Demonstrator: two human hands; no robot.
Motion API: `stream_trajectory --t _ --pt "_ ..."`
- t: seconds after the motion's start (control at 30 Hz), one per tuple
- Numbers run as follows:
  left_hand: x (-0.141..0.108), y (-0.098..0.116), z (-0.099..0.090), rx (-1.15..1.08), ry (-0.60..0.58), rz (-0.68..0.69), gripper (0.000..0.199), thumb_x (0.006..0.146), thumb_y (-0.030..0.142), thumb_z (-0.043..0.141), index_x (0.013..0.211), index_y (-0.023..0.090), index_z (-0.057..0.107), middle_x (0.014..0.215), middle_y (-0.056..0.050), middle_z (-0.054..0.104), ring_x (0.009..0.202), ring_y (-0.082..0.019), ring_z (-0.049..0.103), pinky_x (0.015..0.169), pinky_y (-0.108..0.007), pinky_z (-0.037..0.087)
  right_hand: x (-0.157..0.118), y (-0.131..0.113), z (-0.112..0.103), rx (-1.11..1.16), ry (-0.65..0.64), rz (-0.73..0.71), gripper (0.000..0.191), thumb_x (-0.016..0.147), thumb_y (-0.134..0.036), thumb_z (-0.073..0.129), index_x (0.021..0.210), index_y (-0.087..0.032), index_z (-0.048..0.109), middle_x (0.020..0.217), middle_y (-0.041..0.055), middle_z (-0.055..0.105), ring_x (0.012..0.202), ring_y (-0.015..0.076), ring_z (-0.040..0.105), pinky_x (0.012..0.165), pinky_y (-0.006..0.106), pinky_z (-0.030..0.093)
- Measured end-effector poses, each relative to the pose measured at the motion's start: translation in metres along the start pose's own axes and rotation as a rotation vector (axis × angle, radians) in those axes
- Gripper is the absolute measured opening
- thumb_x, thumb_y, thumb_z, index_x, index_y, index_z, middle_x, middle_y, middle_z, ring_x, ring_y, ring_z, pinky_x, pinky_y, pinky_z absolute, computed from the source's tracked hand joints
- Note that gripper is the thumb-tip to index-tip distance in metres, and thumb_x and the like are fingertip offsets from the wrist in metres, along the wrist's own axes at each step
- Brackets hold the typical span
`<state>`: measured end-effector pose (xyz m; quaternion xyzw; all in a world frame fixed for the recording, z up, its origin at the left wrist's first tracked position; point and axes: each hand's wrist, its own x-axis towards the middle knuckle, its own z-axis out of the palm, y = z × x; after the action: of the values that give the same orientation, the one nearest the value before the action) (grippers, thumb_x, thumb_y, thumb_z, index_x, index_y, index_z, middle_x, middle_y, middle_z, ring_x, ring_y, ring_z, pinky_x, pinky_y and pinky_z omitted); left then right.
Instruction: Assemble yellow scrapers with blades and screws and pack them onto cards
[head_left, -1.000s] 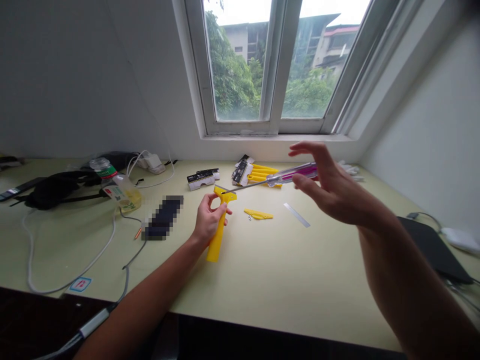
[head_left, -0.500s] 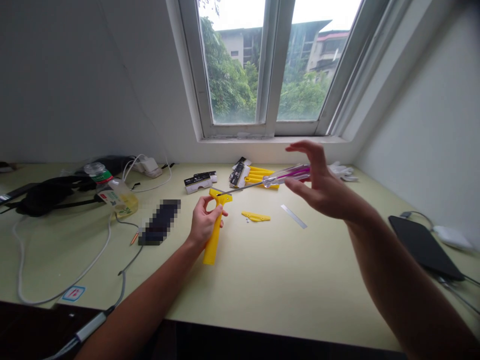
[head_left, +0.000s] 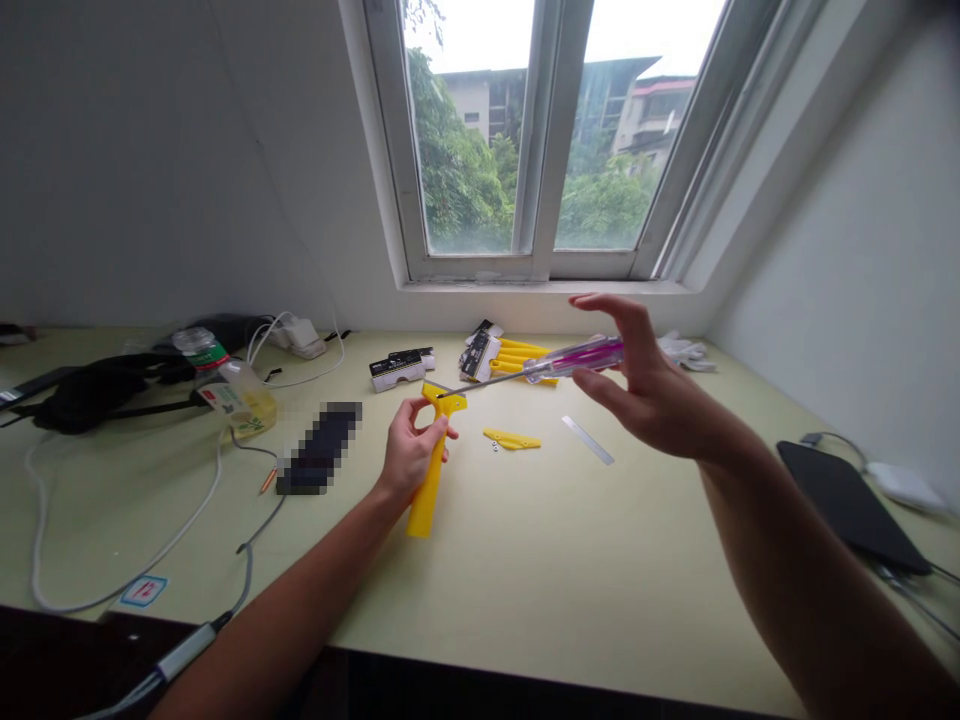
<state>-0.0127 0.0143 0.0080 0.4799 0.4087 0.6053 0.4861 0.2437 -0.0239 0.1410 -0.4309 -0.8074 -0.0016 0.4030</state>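
My left hand (head_left: 410,448) is closed around the yellow handle of a scraper (head_left: 426,490), its head pointing away from me. A thin metal edge shows along the head. In my right hand (head_left: 652,390) is a screwdriver (head_left: 574,360) with a clear and purple handle. The handle's end sits against the palm, with thumb and index finger spread around it. Its tip meets the scraper head near a screw hole; the exact contact is too small to tell. Beyond lie a loose yellow clamp plate (head_left: 512,440), small metal nuts (head_left: 495,447) and a flat metal blade (head_left: 589,440).
Several yellow scraper handles (head_left: 525,352) and black-and-white boxes (head_left: 397,368) lie towards the window. To the left are a bottle (head_left: 232,380), a pixelated dark object (head_left: 319,450) and cables. A black device (head_left: 851,505) and white gloves (head_left: 686,352) are on the right.
The view has shifted slightly. My right thumb and fingers are a little more spread around the screwdriver handle, which appears slightly turned. My left hand still holds the scraper in the same place.
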Motion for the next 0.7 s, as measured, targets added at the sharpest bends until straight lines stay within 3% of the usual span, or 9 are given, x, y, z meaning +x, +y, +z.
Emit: stream_trajectory --t 0.03,0.13,0.23,0.3,0.4,0.5,0.6,0.7 --pt "-0.0004 -0.0001 0.0004 0.003 -0.003 0.0 0.041 0.072 0.031 0.074 0.101 0.018 0.05 0.124 -0.01 0.052 0.069 -0.015 0.068 0.038 -0.02 0.047 -0.0005 -0.001 -0.0008 0.006 -0.015 -0.01 0.05 0.089 -0.04 0.053 0.134 -0.026 0.035 0.111 0.0089 0.059 0.075 0.019 0.063 0.064 0.034 0.054" --pt "-0.0011 0.0001 0.0011 0.005 -0.019 0.0 0.04 0.072 0.032 0.074 0.101 0.018 0.05 0.122 -0.01 0.053 0.07 -0.016 0.068 0.039 -0.02 0.048 -0.0011 -0.0041 -0.0014 -0.05 0.096 0.072 0.048 0.09 -0.041 0.052 0.133 -0.025 0.036 0.1 0.0075 0.062 0.069 0.0192 0.063 0.06 0.035 0.053" --pt "-0.0009 0.0011 0.0009 0.001 -0.01 0.001 0.04 0.072 0.032 0.073 0.102 0.018 0.05 0.122 -0.009 0.053 0.07 -0.016 0.068 0.039 -0.02 0.047 -0.0005 -0.0045 -0.0008 0.039 0.015 0.03 0.052 0.091 -0.04 0.05 0.137 -0.026 0.029 0.113 0.0102 0.059 0.068 0.0174 0.063 0.062 0.036 0.054" --pt "-0.0006 0.0022 0.0006 0.003 -0.007 0.006 0.04 0.072 0.031 0.074 0.101 0.018 0.05 0.122 -0.009 0.052 0.07 -0.016 0.068 0.038 -0.02 0.047 0.0004 -0.0026 -0.0004 0.042 -0.004 0.039 0.047 0.091 -0.04 0.05 0.133 -0.026 0.035 0.105 0.0085 0.062 0.066 0.0173 0.062 0.063 0.035 0.054" --pt "-0.0007 0.0039 0.0006 0.0 -0.008 0.015 0.04 0.072 0.032 0.074 0.099 0.018 0.049 0.119 -0.009 0.053 0.07 -0.017 0.069 0.039 -0.02 0.047 0.0017 0.0017 -0.0011 -0.06 0.088 0.106 0.04 0.092 -0.041 0.049 0.127 -0.025 0.042 0.094 0.0064 0.063 0.064 0.0177 0.06 0.061 0.035 0.052" --pt "-0.0013 0.0044 0.0012 -0.002 -0.005 0.015 0.04 0.072 0.031 0.074 0.099 0.017 0.049 0.115 -0.008 0.054 0.07 -0.017 0.069 0.038 -0.021 0.047 0.0024 0.0048 -0.0034 -0.013 0.002 0.062 0.043 0.091 -0.043 0.05 0.128 -0.025 0.041 0.098 0.0063 0.063 0.065 0.0176 0.06 0.061 0.035 0.051" --pt "-0.0017 0.0035 0.0018 -0.005 -0.024 0.016 0.04 0.073 0.031 0.074 0.1 0.017 0.049 0.114 -0.008 0.055 0.07 -0.017 0.069 0.039 -0.021 0.047 0.0022 0.0049 -0.005 -0.072 0.066 0.152 0.038 0.091 -0.045 0.05 0.121 -0.024 0.046 0.08 0.0027 0.061 0.06 0.018 0.058 0.059 0.036 0.05" --pt "-0.0014 0.003 0.002 -0.002 -0.012 0.021 0.039 0.073 0.031 0.074 0.099 0.017 0.048 0.115 -0.008 0.054 0.071 -0.017 0.069 0.038 -0.021 0.047 0.0018 0.0036 -0.0034 0.023 0.005 0.11 0.047 0.089 -0.043 0.052 0.131 -0.025 0.036 0.097 0.0064 0.062 0.067 0.019 0.061 0.061 0.036 0.052"
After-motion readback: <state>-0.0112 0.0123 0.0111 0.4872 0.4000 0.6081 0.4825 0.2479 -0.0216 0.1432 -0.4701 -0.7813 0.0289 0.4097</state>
